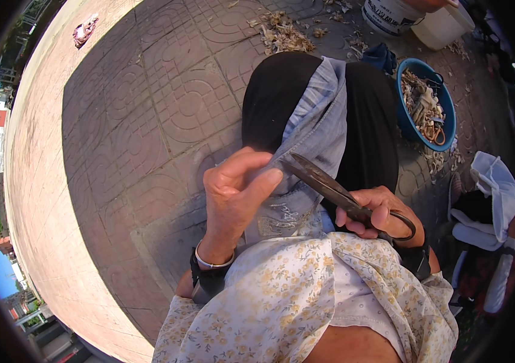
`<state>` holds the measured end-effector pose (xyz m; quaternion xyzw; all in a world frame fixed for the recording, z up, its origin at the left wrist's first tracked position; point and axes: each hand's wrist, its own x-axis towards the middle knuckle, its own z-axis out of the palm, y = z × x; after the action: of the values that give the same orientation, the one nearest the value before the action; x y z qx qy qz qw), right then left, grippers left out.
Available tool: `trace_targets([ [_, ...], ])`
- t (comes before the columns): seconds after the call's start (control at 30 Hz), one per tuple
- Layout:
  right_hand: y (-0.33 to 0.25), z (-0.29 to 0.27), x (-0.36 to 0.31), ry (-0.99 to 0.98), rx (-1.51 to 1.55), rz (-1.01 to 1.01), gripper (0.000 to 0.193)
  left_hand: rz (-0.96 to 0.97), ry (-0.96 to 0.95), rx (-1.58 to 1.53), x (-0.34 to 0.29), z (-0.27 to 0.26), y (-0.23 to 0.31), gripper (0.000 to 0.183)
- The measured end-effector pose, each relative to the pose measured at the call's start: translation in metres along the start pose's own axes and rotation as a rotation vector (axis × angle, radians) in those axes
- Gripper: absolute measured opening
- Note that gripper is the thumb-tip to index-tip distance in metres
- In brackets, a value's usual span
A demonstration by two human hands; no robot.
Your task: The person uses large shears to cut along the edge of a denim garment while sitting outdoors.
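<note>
My right hand (384, 212) is closed round a pair of dark, worn metal scissors (324, 181), its fingers at the handle loops. The blades lie close together and point up and left. Just left of their tips is my left hand (233, 190), its thumb and forefinger bent and apart, with nothing visible between them; its other fingers are mostly hidden. Grey-blue denim cloth (324, 130) lies over my lap and between my dark-clad knees, behind the blades and beside my left fingertips.
A blue basin (401, 103) with dry, pale plant scraps stands right of my knees. Loose scraps (285, 33) lie on the patterned paving (173, 91). White buckets (384, 17) stand at the far right; white cloth (496, 193) lies at the right. Bright sunlit ground runs along the left.
</note>
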<state>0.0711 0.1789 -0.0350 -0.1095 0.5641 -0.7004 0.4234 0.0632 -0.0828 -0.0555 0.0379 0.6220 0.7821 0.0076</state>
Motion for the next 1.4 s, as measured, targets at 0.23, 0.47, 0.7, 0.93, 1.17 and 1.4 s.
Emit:
trace_targets([
  [0.23,-0.0015,0.0001,-0.0009,-0.007,0.016,-0.002,0.071,-0.001,-0.006,-0.022,0.0002,0.0006,0.0005,0.018],
  [0.47,-0.0020,0.0000,0.0007,-0.032,0.015,-0.001,0.068,0.022,-0.016,-0.006,-0.0005,-0.0016,-0.0009,0.019],
  [0.7,-0.0008,-0.0011,0.0002,-0.041,0.032,-0.011,0.068,0.011,-0.012,-0.027,0.0000,-0.0014,-0.0005,0.019],
  [0.93,-0.0004,-0.0023,0.0000,-0.046,0.062,-0.010,0.065,0.010,-0.008,-0.028,0.0007,0.0006,0.0005,0.018],
  [1.17,0.0009,-0.0024,0.0019,-0.053,0.046,-0.018,0.065,0.014,-0.001,0.009,-0.0002,0.0000,0.0015,0.017],
  [1.4,0.0068,0.0021,0.0034,-0.027,0.165,0.004,0.063,0.061,0.050,0.083,-0.0026,0.0027,0.0010,0.016],
])
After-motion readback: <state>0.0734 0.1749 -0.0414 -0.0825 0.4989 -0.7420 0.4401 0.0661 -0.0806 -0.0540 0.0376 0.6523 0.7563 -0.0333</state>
